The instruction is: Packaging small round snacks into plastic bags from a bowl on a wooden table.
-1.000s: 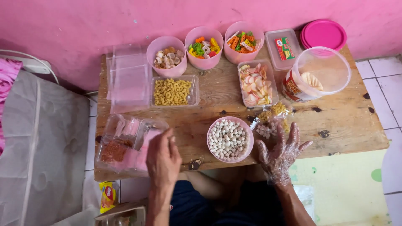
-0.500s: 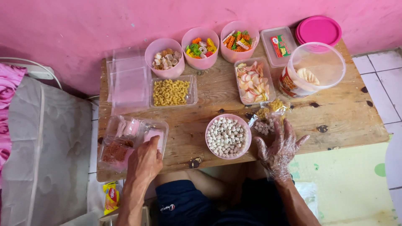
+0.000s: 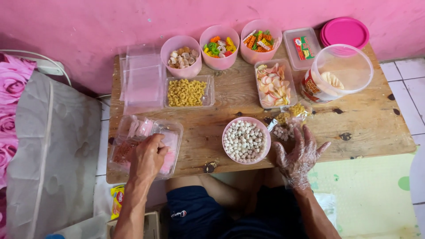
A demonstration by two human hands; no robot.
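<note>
Sorting snacks at a wooden worktop [image 3: 354, 119]: left hand [image 3: 147, 156], fingers curled together, reaching into a clear tray of pink bags [image 3: 133, 132]; gloved right hand [image 3: 299, 155], fingers spread, resting beside a half-filled snack packet [image 3: 287, 121], awaiting a fresh bag.

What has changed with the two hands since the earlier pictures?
The left hand moved from the table edge into the clear tray and now grips a small packet there. The gloved right hand stayed open beside the small bag; the bowl of pale balls did not move.
</note>
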